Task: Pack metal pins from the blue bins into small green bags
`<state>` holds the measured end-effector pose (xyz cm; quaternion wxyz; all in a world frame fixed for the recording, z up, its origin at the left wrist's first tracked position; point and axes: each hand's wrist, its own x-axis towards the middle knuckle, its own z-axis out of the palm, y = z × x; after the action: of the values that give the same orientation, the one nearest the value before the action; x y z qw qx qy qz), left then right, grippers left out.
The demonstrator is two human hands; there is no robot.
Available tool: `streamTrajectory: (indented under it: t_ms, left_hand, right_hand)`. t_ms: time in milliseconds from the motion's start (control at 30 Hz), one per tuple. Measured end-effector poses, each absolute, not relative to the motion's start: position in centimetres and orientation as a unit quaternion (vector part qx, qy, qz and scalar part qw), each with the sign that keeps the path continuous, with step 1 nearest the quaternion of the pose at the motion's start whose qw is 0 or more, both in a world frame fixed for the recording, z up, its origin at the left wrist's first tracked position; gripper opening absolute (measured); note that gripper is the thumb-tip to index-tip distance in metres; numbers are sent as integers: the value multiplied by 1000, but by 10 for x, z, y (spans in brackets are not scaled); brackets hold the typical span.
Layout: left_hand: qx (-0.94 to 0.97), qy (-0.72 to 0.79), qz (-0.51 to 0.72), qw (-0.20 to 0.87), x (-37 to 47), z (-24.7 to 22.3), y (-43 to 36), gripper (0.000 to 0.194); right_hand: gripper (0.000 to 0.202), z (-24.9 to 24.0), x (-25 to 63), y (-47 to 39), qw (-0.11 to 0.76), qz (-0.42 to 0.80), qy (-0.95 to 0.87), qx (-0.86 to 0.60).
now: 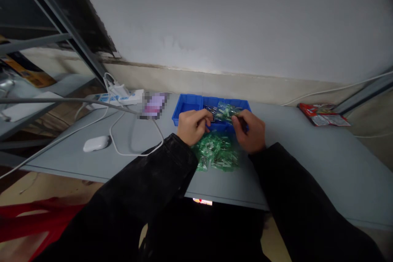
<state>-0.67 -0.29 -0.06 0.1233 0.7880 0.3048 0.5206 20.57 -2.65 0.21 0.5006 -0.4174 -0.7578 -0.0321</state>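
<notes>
We find both hands raised just above the grey desk [307, 159], near the middle of its far edge; the left hand [193, 126] and the right hand [250, 131] each pinch one end of a small clear-green plastic packet [225, 112], fingers closed on it, so that the packet spans the gap between them; dark small parts show at the packet's left end, though we cannot tell what they are; the packet sits over the front wall of the blue plastic tray with divided compartments [186, 108], which stands against the far edge of the desk; directly below the hands, toward the near edge, lies a loose heap of similar green packets [216, 153], touching one another; both forearms wear black sleeves [147, 188]; toward the left side of the desk rests a white oval case [96, 143], with a white cable [132, 151] looping just beside it; a white power strip with plugs [118, 96] lies at the far left corner; a red printed wrapper [322, 114] lies near the far right corner, well apart from the hands.
</notes>
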Motion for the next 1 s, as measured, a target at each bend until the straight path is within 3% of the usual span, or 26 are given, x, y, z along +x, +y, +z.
streamTrajectory:
  t_ms: [1000]
  left_hand:
    - [793, 276, 537, 74, -4, 1, -1, 29]
  right_hand:
    - [19, 2, 205, -27, 501, -36, -756, -420]
